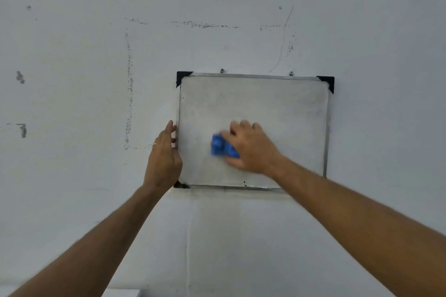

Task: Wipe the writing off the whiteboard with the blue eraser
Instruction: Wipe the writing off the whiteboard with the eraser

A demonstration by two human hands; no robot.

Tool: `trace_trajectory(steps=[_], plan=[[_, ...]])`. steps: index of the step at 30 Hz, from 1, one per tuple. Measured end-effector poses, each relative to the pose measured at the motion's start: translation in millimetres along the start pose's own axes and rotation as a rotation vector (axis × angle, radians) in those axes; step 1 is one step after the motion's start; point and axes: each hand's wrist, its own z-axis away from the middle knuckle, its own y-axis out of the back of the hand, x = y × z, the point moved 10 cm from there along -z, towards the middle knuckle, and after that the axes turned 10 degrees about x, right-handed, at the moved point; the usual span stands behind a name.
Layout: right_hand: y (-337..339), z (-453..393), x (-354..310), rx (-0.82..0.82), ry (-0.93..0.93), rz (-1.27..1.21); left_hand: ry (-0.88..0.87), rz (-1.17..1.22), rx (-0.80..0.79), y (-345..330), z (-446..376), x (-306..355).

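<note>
Head view: whiteboard (pixel 253 108) hangs on the wall (pixel 72 79) from two hooks at its top edge, black caps on the upper corners. My right hand (pixel 251 149) grips the blue eraser (pixel 220 146) and presses it flat against the lower-left part of the board. Eraser and hand are blurred. My left hand (pixel 164 159) holds the board's left frame edge, fingers curled round it. Board surface looks grey and smudged; a few small dark specks show near the bottom edge.
</note>
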Motion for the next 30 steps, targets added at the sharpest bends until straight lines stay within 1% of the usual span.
trace_trajectory(steps=[2, 3, 5, 7, 9, 11, 15, 17, 18, 19, 22, 23, 25, 27, 30], plan=[[18, -39, 33, 0.079, -0.188, 0.039, 0.045, 0.024, 0.034, 5, -6, 5], [24, -61, 40, 0.104, -0.252, 0.052, 0.062, 0.035, 0.044, 7, -8, 7], [32, -100, 40, 0.151, -0.345, 0.048, 0.092, 0.060, 0.051, 11, -12, 5], [35, -124, 28, 0.192, -0.384, 0.036, 0.113, 0.102, 0.054, 12, -14, 1], [31, -127, 3, 0.193, -0.312, 0.033, 0.131, 0.146, 0.048, 12, -13, -3], [19, -111, -24, 0.159, -0.185, 0.016, 0.142, 0.184, 0.040, 11, -12, -6], [-9, -38, -73, 0.028, 0.107, -0.055, 0.158, 0.241, 0.039, 13, -9, -4], [-13, -28, -78, -0.043, 0.207, -0.023, 0.159, 0.233, 0.046, 14, -8, -4], [-10, -39, -70, -0.063, 0.207, 0.011, 0.165, 0.232, 0.052, 15, -9, -3], [-4, -58, -56, -0.066, 0.146, 0.033, 0.170, 0.235, 0.054, 15, -9, -3], [24, -116, -1, 0.002, -0.144, 0.064, 0.177, 0.235, 0.058, 14, -8, -3], [28, -124, 5, 0.030, -0.195, 0.075, 0.176, 0.234, 0.053, 14, -7, -3], [28, -114, -3, 0.098, -0.245, 0.059, 0.184, 0.241, 0.044, 12, -6, -6], [11, -81, -35, 0.083, -0.193, 0.005, 0.184, 0.257, 0.051, 12, -4, -8], [-15, -15, -88, 0.005, -0.010, -0.073, 0.168, 0.272, 0.058, 13, 0, -6]])
